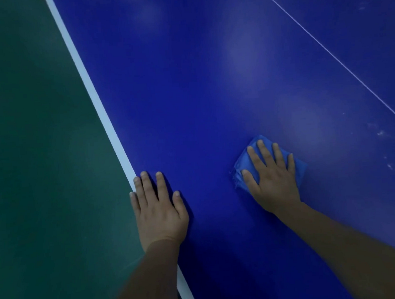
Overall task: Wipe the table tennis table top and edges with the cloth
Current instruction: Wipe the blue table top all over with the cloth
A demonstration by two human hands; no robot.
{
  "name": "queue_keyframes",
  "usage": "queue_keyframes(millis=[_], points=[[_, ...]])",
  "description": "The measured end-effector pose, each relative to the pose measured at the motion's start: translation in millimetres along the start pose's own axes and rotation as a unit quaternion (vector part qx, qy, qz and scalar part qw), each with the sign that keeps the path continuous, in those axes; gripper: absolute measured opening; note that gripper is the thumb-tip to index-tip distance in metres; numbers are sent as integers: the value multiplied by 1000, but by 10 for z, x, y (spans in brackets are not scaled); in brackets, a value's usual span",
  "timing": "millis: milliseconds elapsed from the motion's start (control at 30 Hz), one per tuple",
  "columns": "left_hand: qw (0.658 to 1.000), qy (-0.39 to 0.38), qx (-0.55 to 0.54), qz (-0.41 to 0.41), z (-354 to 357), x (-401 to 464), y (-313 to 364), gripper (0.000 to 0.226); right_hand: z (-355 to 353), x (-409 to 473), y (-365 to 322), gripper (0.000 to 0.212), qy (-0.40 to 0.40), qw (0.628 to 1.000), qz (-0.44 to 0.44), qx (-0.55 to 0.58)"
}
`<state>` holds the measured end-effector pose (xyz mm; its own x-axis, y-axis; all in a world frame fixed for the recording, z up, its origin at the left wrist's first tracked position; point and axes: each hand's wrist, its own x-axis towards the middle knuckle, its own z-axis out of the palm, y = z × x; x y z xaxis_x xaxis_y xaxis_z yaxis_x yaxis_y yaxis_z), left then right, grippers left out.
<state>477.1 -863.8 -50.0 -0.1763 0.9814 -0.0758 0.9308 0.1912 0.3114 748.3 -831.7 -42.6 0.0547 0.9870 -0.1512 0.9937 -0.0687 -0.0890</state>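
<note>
folded blue cloth (pixel 282 154) flat on blue table top (pixel 199 84), white edge (pixel 91 91)

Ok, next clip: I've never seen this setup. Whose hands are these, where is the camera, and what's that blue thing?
No machine here: a person wears one camera on the head, looking down at their own bare hands. The big blue surface with the white edge stripe is a table tennis table; the green area beside it is floor. The left hand rests flat by the edge, holding nothing. The right hand presses a folded blue cloth flat, fingers straight, no curled grip. Pale specks lie to its right.
</note>
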Motion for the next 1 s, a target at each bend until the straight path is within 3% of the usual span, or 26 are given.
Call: queue_keyframes(millis=[233,367,467,533,633,700,733,800,900,1000], points=[[1000,6,4,0,-20,0,13,68,-82,269,-41,73,-17,1000,-24,-9],[1000,1,3,-7,-46,-23,5,68,-141,728,-309,73,-12,995,-94,-27],[1000,5,5,-9,-64,-15,56,67,-151,1089,-807,74,-18,978,-202,-46],[999,22,14,-31,-72,-39,88,66,-129,1014,-1173,72,-34,943,-327,-53],[993,71,9,-97,-15,-283,163,67,6,601,-1213,63,-28,829,-558,-34],[991,66,12,-114,41,-475,272,68,-2,852,-1018,62,-31,770,-635,-53],[991,62,14,-116,54,-519,303,67,-51,1127,-979,62,-12,776,-629,-55],[993,46,25,-110,61,-507,280,65,-137,1799,-966,66,27,834,-547,-65],[994,40,20,-103,55,-499,264,63,-348,2648,-1114,81,-21,919,-386,-82],[994,37,8,-100,62,-505,262,62,-425,3023,-1643,79,-15,940,-336,-65]])
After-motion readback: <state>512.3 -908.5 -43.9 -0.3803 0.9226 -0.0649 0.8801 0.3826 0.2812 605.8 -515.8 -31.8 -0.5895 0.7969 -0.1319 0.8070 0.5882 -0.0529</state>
